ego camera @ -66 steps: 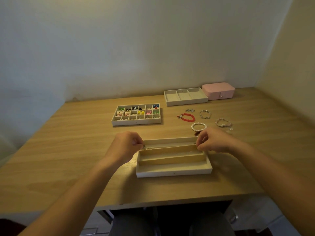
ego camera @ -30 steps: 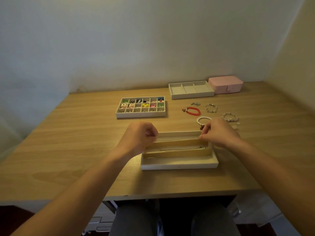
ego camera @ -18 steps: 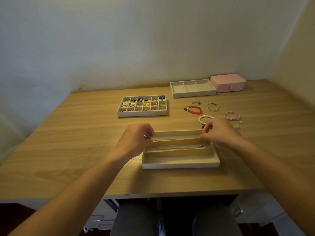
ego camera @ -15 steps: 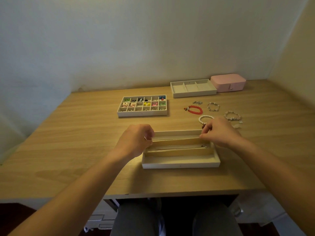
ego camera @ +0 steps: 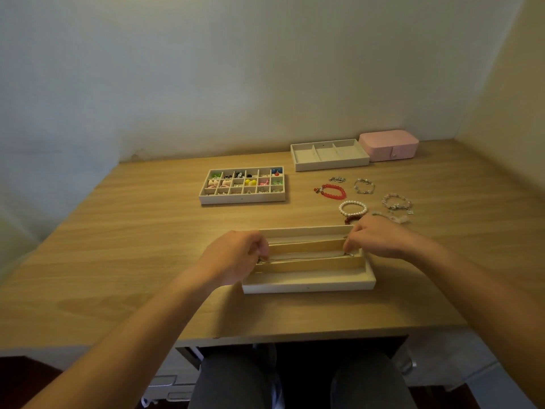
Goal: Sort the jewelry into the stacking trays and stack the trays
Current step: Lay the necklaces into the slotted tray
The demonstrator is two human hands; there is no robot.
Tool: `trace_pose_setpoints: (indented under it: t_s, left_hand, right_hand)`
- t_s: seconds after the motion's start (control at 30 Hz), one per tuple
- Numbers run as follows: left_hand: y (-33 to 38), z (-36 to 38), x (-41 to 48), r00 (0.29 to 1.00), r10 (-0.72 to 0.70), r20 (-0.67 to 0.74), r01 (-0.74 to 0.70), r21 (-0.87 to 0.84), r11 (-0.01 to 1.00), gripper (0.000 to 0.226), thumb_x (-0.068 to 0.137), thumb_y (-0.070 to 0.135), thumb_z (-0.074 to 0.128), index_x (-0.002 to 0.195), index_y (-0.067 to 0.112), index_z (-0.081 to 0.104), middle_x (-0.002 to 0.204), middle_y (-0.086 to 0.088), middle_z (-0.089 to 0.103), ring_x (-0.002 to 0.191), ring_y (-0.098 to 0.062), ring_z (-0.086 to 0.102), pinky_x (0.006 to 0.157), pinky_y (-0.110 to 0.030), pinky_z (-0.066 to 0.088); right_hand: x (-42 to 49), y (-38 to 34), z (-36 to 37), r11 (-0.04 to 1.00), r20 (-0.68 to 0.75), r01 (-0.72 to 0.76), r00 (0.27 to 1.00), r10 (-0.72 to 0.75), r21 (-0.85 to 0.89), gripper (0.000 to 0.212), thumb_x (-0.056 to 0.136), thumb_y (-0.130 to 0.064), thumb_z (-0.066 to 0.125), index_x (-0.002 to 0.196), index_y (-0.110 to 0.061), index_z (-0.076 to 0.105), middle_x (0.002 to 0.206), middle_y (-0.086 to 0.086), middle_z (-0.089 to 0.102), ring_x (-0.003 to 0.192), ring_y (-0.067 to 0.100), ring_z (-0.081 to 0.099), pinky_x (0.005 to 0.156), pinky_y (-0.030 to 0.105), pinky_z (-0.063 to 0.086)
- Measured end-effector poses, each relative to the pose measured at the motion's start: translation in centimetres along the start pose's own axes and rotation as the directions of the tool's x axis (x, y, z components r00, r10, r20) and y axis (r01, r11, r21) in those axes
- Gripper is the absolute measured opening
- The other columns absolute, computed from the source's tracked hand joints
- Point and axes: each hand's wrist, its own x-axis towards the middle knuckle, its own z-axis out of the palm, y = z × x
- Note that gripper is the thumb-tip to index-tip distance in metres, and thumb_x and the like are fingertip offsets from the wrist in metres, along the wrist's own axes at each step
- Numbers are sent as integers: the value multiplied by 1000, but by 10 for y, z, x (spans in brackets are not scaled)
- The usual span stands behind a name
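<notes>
A cream tray with long slots (ego camera: 308, 286) lies near the table's front edge. A thin silver chain (ego camera: 306, 256) is stretched along its middle slot. My left hand (ego camera: 234, 258) pinches the chain's left end and my right hand (ego camera: 374, 239) pinches its right end. Another chain lies in the far slot. A cream tray with many small cells (ego camera: 242, 199) holds colourful earrings at the middle left. An empty three-cell tray (ego camera: 330, 165) stands at the back.
Loose bracelets lie right of centre: a red one (ego camera: 333, 191), a pearl one (ego camera: 353, 208) and two silver ones (ego camera: 364, 185) (ego camera: 396, 202). A pink jewelry box (ego camera: 389, 144) sits in the back right corner. Walls bound the table at the back and right.
Both hands have lowered the chain from above the tray's far divider into the middle slot. The head view has shifted slightly.
</notes>
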Motion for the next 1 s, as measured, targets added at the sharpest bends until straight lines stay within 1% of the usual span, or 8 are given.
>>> trace_pose_setpoints:
  t_s: [0.17, 0.3, 0.47, 0.63, 0.73, 0.83, 0.9, 1.0]
  left_hand:
    - [-5, 3, -1, 999, -31, 21, 30, 36, 999, 30, 91, 10, 48, 90, 33, 68, 99, 17, 72, 98, -10, 64, 84, -39, 54]
    - [-7, 2, -1, 999, -42, 11, 41, 84, 996, 29, 90, 12, 48, 89, 34, 67, 99, 15, 71, 97, -12, 62, 81, -39, 54]
    - [-1, 0, -1, 1000, -3, -15, 4, 53, 999, 28, 90, 10, 48, 85, 34, 63, 99, 14, 71, 97, -13, 62, 83, -40, 53]
    - [2, 4, -2, 1000, -10, 8, 10, 69, 998, 29, 91, 9, 48, 93, 31, 68, 100, 10, 71, 96, -15, 63, 83, -39, 54]
    - [-2, 2, 0, 997, 10, -82, -8, 18, 1000, 19, 91, 17, 56, 86, 34, 62, 95, 15, 69, 81, -11, 59, 72, -33, 51]
    - [-6, 1, 3, 982, 37, -186, -28, 51, 998, 19, 89, 22, 65, 94, 40, 60, 93, 17, 63, 85, -9, 55, 71, -30, 47]
    - [-7, 1, 6, 983, 6, -184, 15, 115, 993, 17, 89, 28, 69, 103, 36, 64, 95, 16, 57, 88, -10, 52, 70, -29, 43]
    - [-8, 1, 12, 988, -54, -141, 79, 181, 980, 16, 87, 36, 71, 103, 36, 68, 99, 11, 55, 93, -16, 56, 72, -31, 45]
  right_hand:
    - [-2, -2, 3, 1000, 23, 2, 1000, -2, -17, 20, 96, -20, 61, 90, -22, 80, 111, -5, 73, 105, 11, 65, 96, 33, 52]
    - [0, -1, 3, 1000, 23, -12, 1000, 13, -29, 17, 95, -22, 64, 91, -21, 80, 111, -5, 74, 103, 11, 65, 98, 38, 53]
    - [0, -2, 2, 1000, 9, 1, 1000, -1, -16, 18, 94, -22, 64, 88, -22, 81, 107, -8, 71, 105, 12, 64, 98, 37, 52]
    - [1, 0, 3, 999, 15, -7, 1000, 8, -36, 19, 94, -22, 64, 84, -25, 80, 102, -10, 73, 101, 10, 65, 95, 37, 53]
    - [1, 2, 2, 1000, -99, 17, 995, -17, 5, 18, 91, -20, 65, 80, -25, 78, 88, -10, 73, 88, 10, 66, 81, 35, 56]
    - [2, 4, 0, 999, -251, 36, 967, -39, -16, 12, 87, -17, 67, 84, -27, 73, 79, -12, 62, 72, 6, 56, 66, 31, 47]
    - [4, 6, 1, 998, -230, 22, 973, -34, -58, 14, 83, -19, 73, 86, -32, 69, 81, -11, 59, 72, 7, 56, 67, 33, 51]
    - [6, 6, 5, 987, -135, -34, 991, 13, -155, 21, 77, -27, 79, 94, -37, 69, 91, -13, 62, 85, 8, 61, 78, 37, 58]
